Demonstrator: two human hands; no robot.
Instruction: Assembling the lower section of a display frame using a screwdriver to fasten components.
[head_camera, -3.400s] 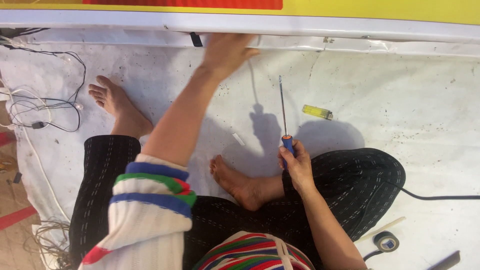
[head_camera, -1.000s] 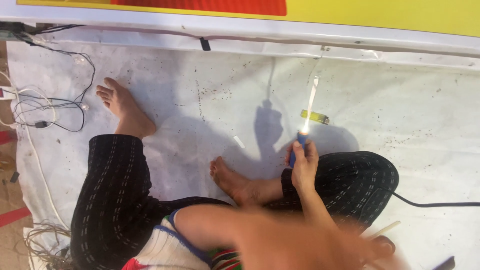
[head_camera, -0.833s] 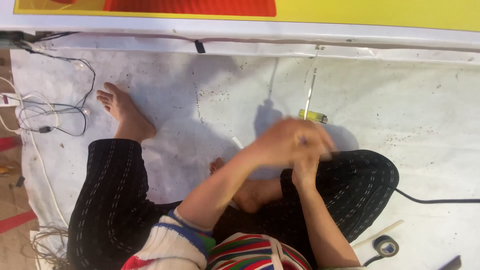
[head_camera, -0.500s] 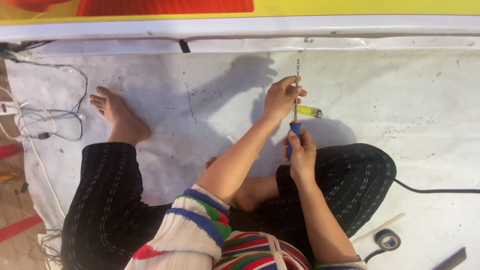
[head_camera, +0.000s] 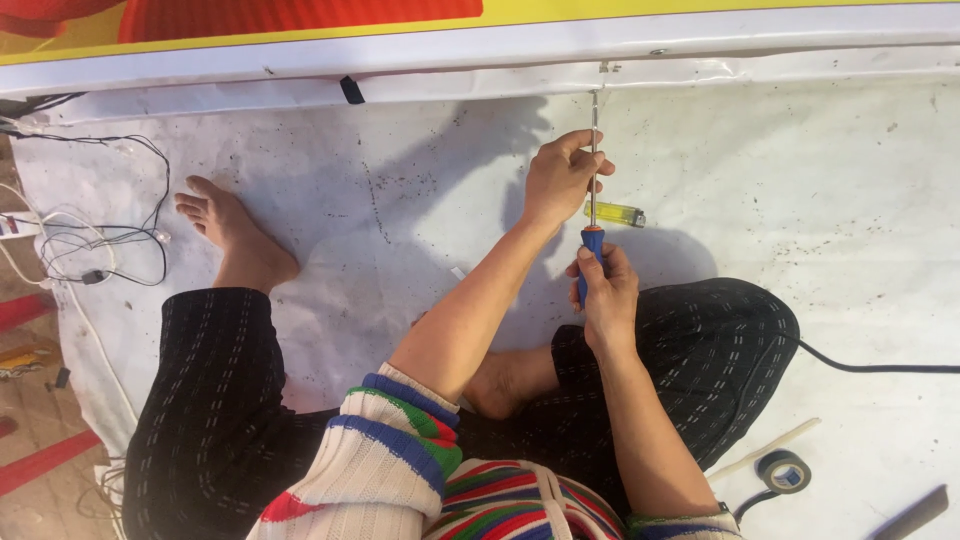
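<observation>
Straight ahead, my screwdriver (head_camera: 593, 170) points at the banner's far edge (head_camera: 700, 70), right hand (head_camera: 605, 295) clenching its handle, left hand (head_camera: 560, 180), nearer the tip, pinching its shaft.

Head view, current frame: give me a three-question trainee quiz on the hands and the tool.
1. True or false: the right hand grips the screwdriver by its blue handle.
2. What do the left hand fingers steady? A) the metal shaft B) the tape roll C) the black cable
3. Fill in: the small yellow object on the white sheet beside the shaft looks like a ____.

Key: 1 true; 2 A; 3 lighter.
</observation>
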